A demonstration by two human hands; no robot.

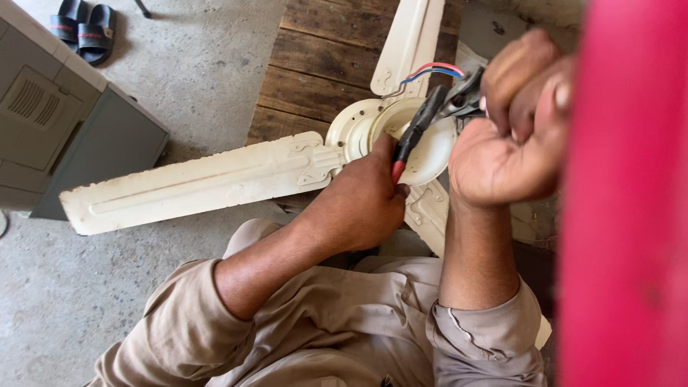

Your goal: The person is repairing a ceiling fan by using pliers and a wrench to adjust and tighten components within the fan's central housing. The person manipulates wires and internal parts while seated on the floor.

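Observation:
A cream ceiling fan (pixel 358 132) lies on a wooden bench, one long blade (pixel 193 183) pointing left and another (pixel 408 39) pointing away. My left hand (pixel 362 197) rests on the fan's round motor housing and grips the red-and-black handles of a pair of pliers (pixel 423 122). My right hand (pixel 512 140) is raised in a fist beside the plier jaws, pinching something small that I cannot make out. Red and blue wires (pixel 441 69) come out of the fan's centre next to the plier jaws.
The wooden bench (pixel 315 64) of dark planks sits on a concrete floor (pixel 201 57). A grey metal cabinet (pixel 64 122) stands at left, with black sandals (pixel 84 27) beyond it. A blurred red object (pixel 631 215) fills the right edge.

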